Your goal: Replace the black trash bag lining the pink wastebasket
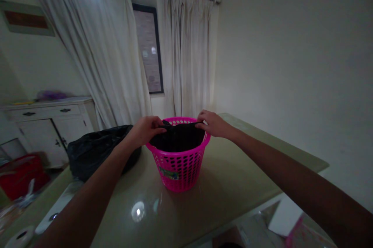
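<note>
Pinching a bag [180, 139] at the mouth of a basket [179, 184]

Both hands are pinching the black bag's edge between thumb and fingers: the left hand [145, 130] is gripping it beside the basket's left rim, the right hand [214, 124] is gripping it beside the right rim, and the edge is stretching between them. The pink basket is standing upright on the table [233, 170], between the two arms. The work is looking partly done, as I judge it: the bag is hanging inside the basket, but its edge is not yet lying over the rim, which is showing bare pink along the front. Whether the bag is reaching the bottom, I cannot tell (its dark plastic is hiding that). A black bundle [99, 151] is resting on the table left of the basket.
</note>
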`<state>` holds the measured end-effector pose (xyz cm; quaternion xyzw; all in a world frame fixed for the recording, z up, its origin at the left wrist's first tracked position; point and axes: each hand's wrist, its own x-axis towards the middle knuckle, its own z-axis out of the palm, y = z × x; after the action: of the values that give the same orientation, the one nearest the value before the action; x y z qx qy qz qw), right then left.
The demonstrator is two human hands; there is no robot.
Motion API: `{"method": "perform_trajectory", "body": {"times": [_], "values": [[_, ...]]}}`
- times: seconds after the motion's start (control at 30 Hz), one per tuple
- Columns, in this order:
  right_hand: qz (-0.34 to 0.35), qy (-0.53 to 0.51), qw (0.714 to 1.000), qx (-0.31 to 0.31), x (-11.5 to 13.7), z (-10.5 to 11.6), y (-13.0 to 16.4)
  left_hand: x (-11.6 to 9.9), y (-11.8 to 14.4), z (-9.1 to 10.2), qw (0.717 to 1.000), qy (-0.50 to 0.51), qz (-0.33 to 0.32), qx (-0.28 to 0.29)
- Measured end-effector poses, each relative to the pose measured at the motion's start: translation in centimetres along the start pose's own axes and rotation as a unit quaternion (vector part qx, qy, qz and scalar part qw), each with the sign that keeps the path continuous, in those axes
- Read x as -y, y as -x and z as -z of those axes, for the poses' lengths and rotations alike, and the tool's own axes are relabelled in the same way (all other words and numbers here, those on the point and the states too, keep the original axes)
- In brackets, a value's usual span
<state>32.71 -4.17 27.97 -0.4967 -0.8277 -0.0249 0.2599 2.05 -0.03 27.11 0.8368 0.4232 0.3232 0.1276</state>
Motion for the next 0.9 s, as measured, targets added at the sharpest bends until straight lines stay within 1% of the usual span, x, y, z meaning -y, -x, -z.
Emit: {"method": "perform_trajectory", "body": {"times": [0.07, 0.13, 0.17, 0.23, 0.27, 0.33, 0.4, 0.47, 0.5, 0.57, 0.6, 0.63, 0.67, 0.7, 0.77, 0.8, 0.83, 0.87, 0.9], "values": [[-0.006, -0.010, 0.999, -0.037, 0.4, -0.1, 0.1, -0.1, 0.1, 0.1, 0.999, 0.024, -0.007, -0.032], [0.033, -0.052, 0.996, -0.068, 1.7, -0.5, 0.0, -1.0, 0.3, -0.3, 0.996, 0.060, -0.026, -0.054], [0.058, -0.070, 0.994, -0.067, 2.5, -0.7, -0.1, -1.6, 0.4, -0.5, 0.995, 0.076, -0.036, -0.057], [0.085, -0.065, 0.994, -0.039, 3.6, -1.0, -0.4, -2.3, 0.7, -0.7, 0.994, 0.082, -0.048, -0.058], [0.081, -0.045, 0.995, -0.023, 3.8, -1.0, -0.5, -2.4, 0.9, -0.6, 0.995, 0.064, -0.045, -0.067], [0.044, -0.005, 0.999, -0.012, 3.3, -0.9, -0.4, -2.0, 1.5, -0.2, 0.994, 0.004, -0.020, -0.105], [-0.005, -0.005, 0.999, -0.034, 2.6, -0.8, -0.3, -1.4, 2.0, 0.1, 0.989, -0.037, 0.018, -0.143], [-0.034, -0.039, 0.996, -0.072, 2.2, -0.8, -0.1, -1.2, 2.2, 0.1, 0.987, -0.047, 0.026, -0.154], [-0.033, -0.061, 0.994, -0.089, 2.2, -0.8, 0.0, -1.2, 2.2, -0.1, 0.987, -0.047, 0.015, -0.151], [-0.010, -0.104, 0.988, -0.109, 2.5, -1.0, 0.0, -1.5, 1.9, -0.4, 0.988, -0.032, -0.003, -0.149], [0.003, -0.119, 0.987, -0.112, 2.6, -1.0, 0.0, -1.6, 1.8, -0.5, 0.987, -0.011, 0.004, -0.160], [0.009, -0.128, 0.985, -0.112, 2.5, -1.1, 0.0, -1.6, 1.6, -0.6, 0.983, 0.027, 0.027, -0.181], [0.003, -0.133, 0.984, -0.114, 2.2, -1.0, 0.0, -1.4, 1.5, -0.5, 0.971, 0.089, 0.064, -0.214], [-0.011, -0.140, 0.983, -0.117, 1.7, -1.0, 0.1, -1.1, 1.4, -0.4, 0.948, 0.164, 0.106, -0.250], [-0.032, -0.178, 0.975, -0.125, 0.6, -0.9, 0.2, -0.4, 1.2, -0.3, 0.882, 0.307, 0.174, -0.312], [-0.031, -0.209, 0.969, -0.128, 0.1, -0.9, 0.3, -0.1, 1.1, -0.3, 0.851, 0.360, 0.194, -0.330], [-0.017, -0.242, 0.961, -0.132, -0.1, -0.8, 0.5, 0.1, 1.1, -0.3, 0.828, 0.396, 0.207, -0.340], [0.006, -0.274, 0.952, -0.136, -0.1, -0.7, 0.7, 0.2, 1.1, -0.3, 0.817, 0.413, 0.212, -0.343], [0.033, -0.299, 0.944, -0.137, 0.2, -0.5, 1.1, 0.1, 1.2, -0.3, 0.814, 0.420, 0.211, -0.340]]}}
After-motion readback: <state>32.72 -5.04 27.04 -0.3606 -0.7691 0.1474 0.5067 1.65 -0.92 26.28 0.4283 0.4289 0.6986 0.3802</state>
